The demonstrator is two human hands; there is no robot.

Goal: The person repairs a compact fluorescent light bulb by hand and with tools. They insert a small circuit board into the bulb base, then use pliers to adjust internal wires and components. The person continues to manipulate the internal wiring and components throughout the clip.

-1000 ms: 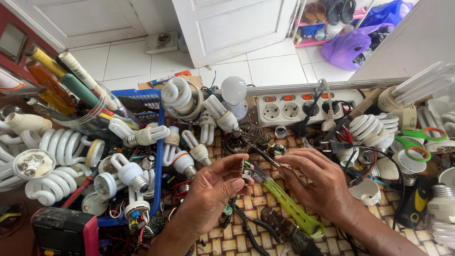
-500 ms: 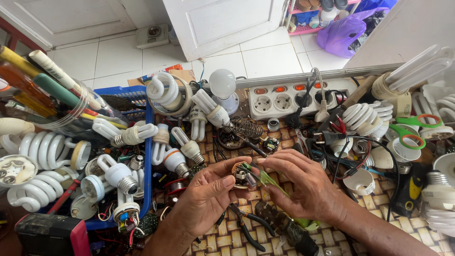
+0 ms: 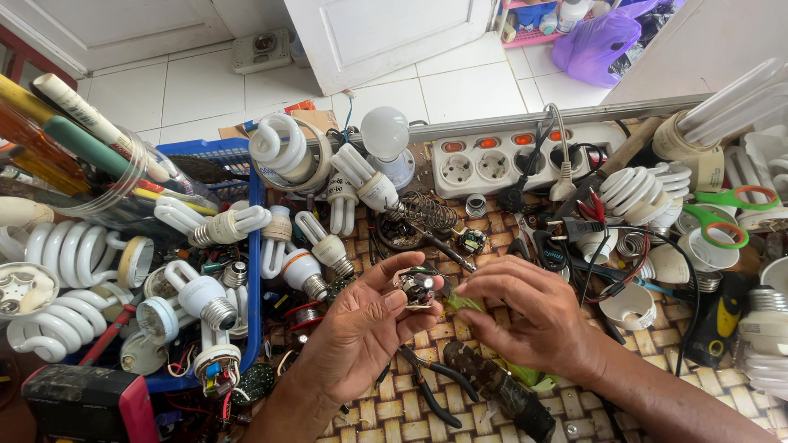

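Observation:
My left hand (image 3: 361,328) pinches a small round circuit board (image 3: 415,289) between thumb and fingers, above the woven table. My right hand (image 3: 533,316) is closed around a green-handled screwdriver (image 3: 465,303), whose tip points left at the board. The handle's rear end sticks out green under my right wrist. Both hands almost touch at the board.
A blue basket (image 3: 250,271) of spiral lamps (image 3: 220,224) lies at the left. A white power strip (image 3: 509,160) runs along the back. Pliers (image 3: 431,394) lie under my hands. A soldering iron stand (image 3: 427,215), green scissors (image 3: 726,215) and a red multimeter (image 3: 90,404) surround them.
The screwdriver was first held nearly flat over the table; my right hand has closed over it and brought its tip up to the board. The view has tilted down.

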